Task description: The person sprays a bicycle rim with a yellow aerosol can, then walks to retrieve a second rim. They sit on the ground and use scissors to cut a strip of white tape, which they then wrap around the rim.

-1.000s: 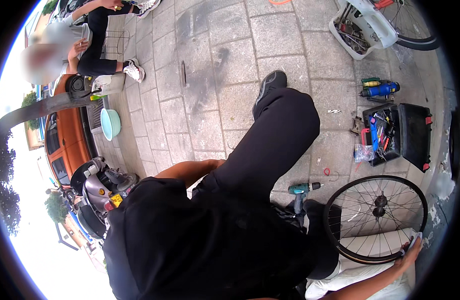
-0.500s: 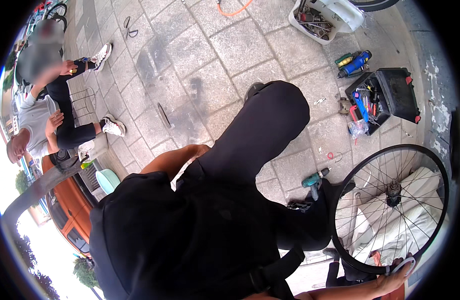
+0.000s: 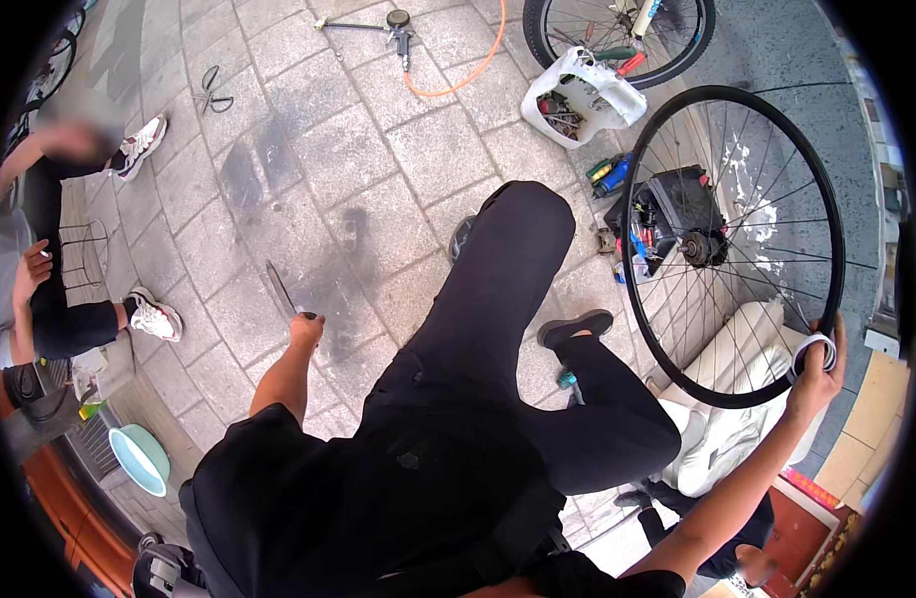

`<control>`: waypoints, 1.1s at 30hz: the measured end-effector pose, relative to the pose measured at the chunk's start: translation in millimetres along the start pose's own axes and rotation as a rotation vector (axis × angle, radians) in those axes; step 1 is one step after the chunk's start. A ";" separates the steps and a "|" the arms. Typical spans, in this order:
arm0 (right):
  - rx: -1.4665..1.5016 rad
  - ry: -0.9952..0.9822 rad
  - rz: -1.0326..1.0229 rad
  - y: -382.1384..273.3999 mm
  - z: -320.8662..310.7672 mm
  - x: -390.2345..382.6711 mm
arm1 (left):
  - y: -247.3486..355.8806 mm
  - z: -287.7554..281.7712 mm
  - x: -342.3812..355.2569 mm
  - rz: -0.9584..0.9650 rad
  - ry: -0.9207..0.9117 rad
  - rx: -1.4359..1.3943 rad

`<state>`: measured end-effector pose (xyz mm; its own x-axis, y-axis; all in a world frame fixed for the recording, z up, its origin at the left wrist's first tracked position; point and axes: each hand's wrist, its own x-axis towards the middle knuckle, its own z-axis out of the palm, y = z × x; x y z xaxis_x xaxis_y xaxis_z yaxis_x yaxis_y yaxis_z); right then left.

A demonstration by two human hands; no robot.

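My right hand [image 3: 817, 374] is closed on the lower right rim of a black-rimmed bicycle wheel [image 3: 711, 95], together with a white ring like a tape roll [image 3: 799, 349]. The wheel is raised over an open black toolbox [image 3: 657, 204] and white padded fabric [image 3: 702, 444]. My left hand [image 3: 306, 329] is out over the pavement with curled fingers, near one end of a long narrow metal strip [image 3: 277, 281] on the ground; whatever it holds, if anything, is too small to make out. Part of a teal drill [image 3: 568, 381] shows behind my bent leg.
A seated person [image 3: 39, 289] is at left near a turquoise basin [image 3: 139, 453]; another person [image 3: 752, 523] is at lower right. A white jug of tools [image 3: 548, 125], a bicycle wheel [image 3: 538, 35], an inflator [image 3: 401, 45] with orange hose and scissors [image 3: 217, 95] lie ahead.
My view has turned. My right hand has lifted the wheel up and forward from the white fabric. My left hand has come out from beside my body over the pavement.
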<state>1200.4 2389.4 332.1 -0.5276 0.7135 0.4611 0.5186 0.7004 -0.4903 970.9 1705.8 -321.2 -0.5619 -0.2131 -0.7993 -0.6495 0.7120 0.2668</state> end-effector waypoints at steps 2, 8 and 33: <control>0.102 -0.121 -0.003 -14.8 44.8 15.4 | -48.8 -5.1 20.1 -0.023 0.118 -0.027; 0.130 -0.319 -0.141 -20.5 175.3 27.1 | -8.6 -54.8 -19.6 -0.086 0.300 -0.003; 0.098 -0.885 -0.556 -189.5 469.1 110.6 | 12.2 -19.2 31.3 -0.306 0.346 -0.622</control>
<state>728.1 2326.4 129.1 -0.9989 -0.0049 -0.0464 0.0166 0.8920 -0.4518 935.6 1695.0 -332.6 -0.3731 -0.6094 -0.6996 -0.9121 0.1030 0.3967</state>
